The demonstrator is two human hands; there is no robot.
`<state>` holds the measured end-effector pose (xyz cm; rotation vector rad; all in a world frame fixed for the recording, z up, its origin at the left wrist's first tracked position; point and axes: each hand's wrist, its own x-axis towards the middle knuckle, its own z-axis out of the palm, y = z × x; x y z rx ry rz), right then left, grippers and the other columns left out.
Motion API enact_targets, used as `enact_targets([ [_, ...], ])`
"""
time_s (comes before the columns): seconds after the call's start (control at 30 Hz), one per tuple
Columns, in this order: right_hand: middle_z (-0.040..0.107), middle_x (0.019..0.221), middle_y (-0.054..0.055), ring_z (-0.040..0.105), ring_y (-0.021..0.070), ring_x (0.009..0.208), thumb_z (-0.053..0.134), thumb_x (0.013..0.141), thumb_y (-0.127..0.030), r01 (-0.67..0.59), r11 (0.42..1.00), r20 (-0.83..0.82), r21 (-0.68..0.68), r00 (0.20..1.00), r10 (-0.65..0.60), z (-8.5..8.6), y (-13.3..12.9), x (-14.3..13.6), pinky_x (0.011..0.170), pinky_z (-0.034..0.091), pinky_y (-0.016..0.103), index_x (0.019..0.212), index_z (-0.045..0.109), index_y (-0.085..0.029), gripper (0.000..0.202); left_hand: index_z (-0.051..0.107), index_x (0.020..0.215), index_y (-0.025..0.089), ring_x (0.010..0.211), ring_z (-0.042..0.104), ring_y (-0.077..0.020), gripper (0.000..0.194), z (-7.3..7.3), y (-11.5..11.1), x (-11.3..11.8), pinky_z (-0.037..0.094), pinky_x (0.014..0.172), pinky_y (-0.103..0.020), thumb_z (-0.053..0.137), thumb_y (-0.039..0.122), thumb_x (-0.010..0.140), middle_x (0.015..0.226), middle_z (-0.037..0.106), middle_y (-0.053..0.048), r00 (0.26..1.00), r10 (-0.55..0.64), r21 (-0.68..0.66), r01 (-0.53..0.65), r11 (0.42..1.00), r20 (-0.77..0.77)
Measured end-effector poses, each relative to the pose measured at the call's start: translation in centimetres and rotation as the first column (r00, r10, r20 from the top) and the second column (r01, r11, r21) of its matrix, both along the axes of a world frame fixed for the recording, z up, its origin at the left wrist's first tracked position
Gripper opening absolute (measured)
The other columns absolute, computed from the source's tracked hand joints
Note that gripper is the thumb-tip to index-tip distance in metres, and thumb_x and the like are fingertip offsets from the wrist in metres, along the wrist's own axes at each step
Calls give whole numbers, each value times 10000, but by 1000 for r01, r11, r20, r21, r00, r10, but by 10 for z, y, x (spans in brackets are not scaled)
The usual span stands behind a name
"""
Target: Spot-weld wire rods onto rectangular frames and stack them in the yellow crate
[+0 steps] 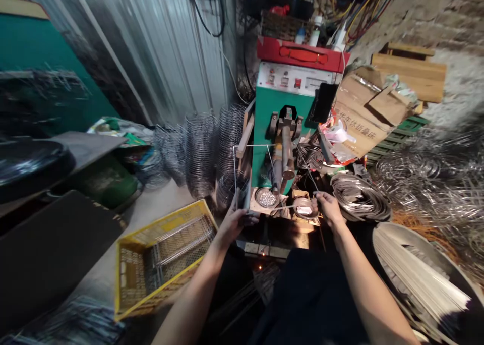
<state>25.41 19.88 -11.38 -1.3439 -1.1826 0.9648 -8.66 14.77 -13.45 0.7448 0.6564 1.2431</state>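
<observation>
My left hand (pixel 237 219) is closed on the lower left part of a thin bent wire frame (pixel 235 171), whose top bar runs across to the electrodes (pixel 286 153) of a green machine (pixel 264 120). My right hand (pixel 328 207) pinches the lower end of a thin slanting wire (pixel 313 180); its upper end is near the electrodes. Whether this wire joins the frame cannot be made out. Between my hands are a round dish of small shiny pieces (pixel 266 198) and a second round dish (pixel 304 209).
A yellow crate (pixel 124 284) with wire frames stands at lower left. Wire coils (pixel 200 156) line the wall behind it. Flat metal coils (pixel 359 196) and a large basin of strips (pixel 381 234) lie at right. A cardboard box (pixel 359 118) leans beside the machine.
</observation>
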Motion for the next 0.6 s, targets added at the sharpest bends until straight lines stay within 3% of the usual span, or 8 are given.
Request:
enact_targets([
  [0.1,596,641,7,538,144,482,717,720,-565,7,991,-92,-136,996,-20,-10,-78,8,483,468,280,975,618,-168,482,23,1567,289,761,736,-246,1003,-23,-54,-9,559,653,-312,693,172,829,907,756,-114,997,-73,-33,73,997,-7],
  [0.17,610,705,29,576,169,531,698,776,-544,-3,976,-120,-219,992,-24,-22,-141,19,505,490,305,1064,628,-191,461,58,1562,320,810,732,-243,1000,-37,-79,-19,557,672,-308,720,193,822,998,742,-133,996,-94,-98,94,991,9],
  [0.23,612,728,36,580,178,542,687,803,-535,1,962,-159,-274,986,-46,-34,-200,32,505,493,317,1072,639,-223,415,102,1549,326,773,728,-232,940,-43,-87,-30,559,637,-304,711,251,837,1021,732,-137,996,-65,-205,75,976,53],
  [0.3,615,723,36,574,174,538,697,802,-528,14,951,-192,-309,978,-77,-42,-247,44,500,487,314,1035,647,-234,378,179,1519,296,709,719,-220,788,-35,-80,-37,557,580,-296,642,346,884,1012,728,-143,995,-30,-306,60,950,100],
  [0.37,616,704,29,562,162,525,712,795,-523,38,948,-198,-317,975,-105,-44,-276,55,498,479,301,1007,647,-227,369,300,1463,245,669,707,-215,604,-13,-65,-40,549,535,-290,530,429,935,1005,725,-155,993,-43,-336,77,939,107],
  [0.43,615,684,20,548,148,509,712,800,-520,66,952,-178,-298,976,-123,-41,-288,66,499,469,285,1003,641,-213,374,419,1391,187,572,671,-195,505,19,-52,-38,536,488,-290,450,451,962,914,731,-143,993,-109,-342,115,933,37],
  [0.53,614,669,9,543,131,508,681,835,-511,94,963,-157,-254,978,-137,-32,-286,73,509,459,261,1021,629,-187,377,527,1305,92,470,601,-173,489,75,-49,-31,470,397,-248,349,425,994,663,688,-87,971,-198,-407,130,904,-130],
  [0.6,605,651,-3,537,120,505,649,860,-510,109,971,-171,-211,974,-147,-26,-277,71,509,453,246,1029,626,-172,378,542,1304,95,440,550,-133,485,107,-54,-22,438,402,-201,265,376,1022,515,597,-5,965,-121,-392,21,920,-234],
])
